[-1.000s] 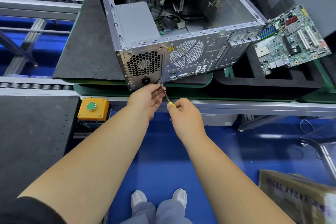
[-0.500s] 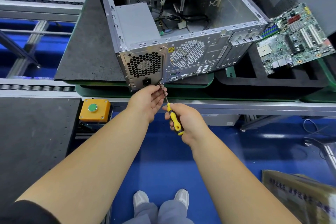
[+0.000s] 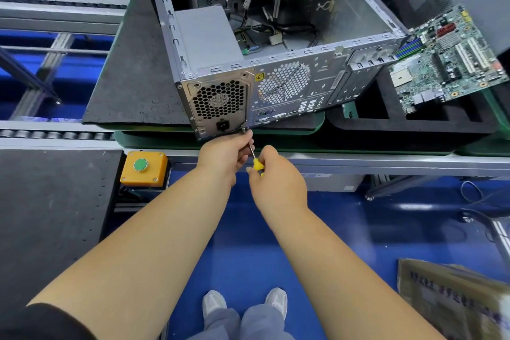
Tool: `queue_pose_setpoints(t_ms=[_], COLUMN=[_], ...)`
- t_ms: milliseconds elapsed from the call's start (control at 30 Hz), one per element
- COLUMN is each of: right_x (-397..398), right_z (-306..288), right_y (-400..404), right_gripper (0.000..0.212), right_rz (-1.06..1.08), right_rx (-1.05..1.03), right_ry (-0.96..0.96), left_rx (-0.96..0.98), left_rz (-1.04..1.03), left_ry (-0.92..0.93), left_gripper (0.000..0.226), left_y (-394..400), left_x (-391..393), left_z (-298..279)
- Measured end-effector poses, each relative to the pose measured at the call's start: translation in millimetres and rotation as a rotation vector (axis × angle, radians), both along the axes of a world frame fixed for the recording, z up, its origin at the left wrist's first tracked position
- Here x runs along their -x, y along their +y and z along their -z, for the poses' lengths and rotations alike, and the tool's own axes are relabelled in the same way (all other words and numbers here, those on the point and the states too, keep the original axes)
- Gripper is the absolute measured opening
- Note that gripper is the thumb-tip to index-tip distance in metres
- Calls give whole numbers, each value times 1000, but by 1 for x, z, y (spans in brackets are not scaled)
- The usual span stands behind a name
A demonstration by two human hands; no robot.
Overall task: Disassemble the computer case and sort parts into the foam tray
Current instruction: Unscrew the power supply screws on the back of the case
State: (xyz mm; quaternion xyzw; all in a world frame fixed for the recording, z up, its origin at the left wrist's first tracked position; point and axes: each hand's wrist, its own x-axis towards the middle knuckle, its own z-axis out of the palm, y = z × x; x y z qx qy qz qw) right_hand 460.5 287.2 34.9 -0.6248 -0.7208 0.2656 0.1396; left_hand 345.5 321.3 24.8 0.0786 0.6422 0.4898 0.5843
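Observation:
An open grey computer case (image 3: 325, 69) lies on its side on a dark mat, its rear panel facing me. The power supply (image 3: 205, 36) sits in its near left corner, fan grille at the rear. My right hand (image 3: 276, 179) grips a yellow-handled screwdriver (image 3: 258, 164), whose tip meets a screw at the lower right corner of the power supply's rear plate. My left hand (image 3: 226, 153) pinches the screwdriver's shaft close to the tip. A green motherboard (image 3: 447, 61) lies tilted on the black foam tray (image 3: 386, 124) to the right.
A yellow box with a green button (image 3: 143, 167) sits left of my hands on the conveyor frame. A dark mat (image 3: 129, 80) lies under and left of the case. Loose cables lie inside the case. A cardboard box (image 3: 455, 298) stands on the blue floor at lower right.
My right hand has rotated on the screwdriver handle, so less yellow shows than half a second ago. The left hand stays on the shaft near the screw. The case has not moved.

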Motion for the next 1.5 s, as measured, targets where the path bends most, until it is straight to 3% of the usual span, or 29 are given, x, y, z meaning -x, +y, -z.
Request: queue_pose_setpoints(t_ms=[100,200,300,433,533,733,967,1133,1267,1433,1500], right_x=[-3,-6,-8,-9,-6,-7,-9,-9,-9,-9,-10], right_z=[3,0,0,3,6,7,8,6,4,0,-2], right_y=[2,5,4,1,0,1,-2,0,0,-3,-2], right_gripper=[22,22,38,35,29,11,19,20,19,20,20], right_rz=[26,197,322,396,397,286,116,64,48,187,221], right_rx=[141,535,867,962,862,515,146,63,55,306,341], right_ry=[144,527,900,1125,1043,632,225,88,85,440,474], left_rx=[-14,-37,-47,-37,-2,42,56,71,82,89,100], left_rz=[-3,-3,-15,-54,-52,-18,-26,-20,-15,-10,-8], left_ry=[33,36,19,-71,-165,-168,-174,-173,-172,-196,-209], left_gripper=[18,17,17,9,15,21,20,21,23,24,24], left_y=[1,1,0,-1,1,3,5,4,4,4,5], left_x=[1,2,1,1,4,4,4,3,3,4,4], left_z=[1,1,0,-2,-8,-14,-13,-14,-17,-19,-20])
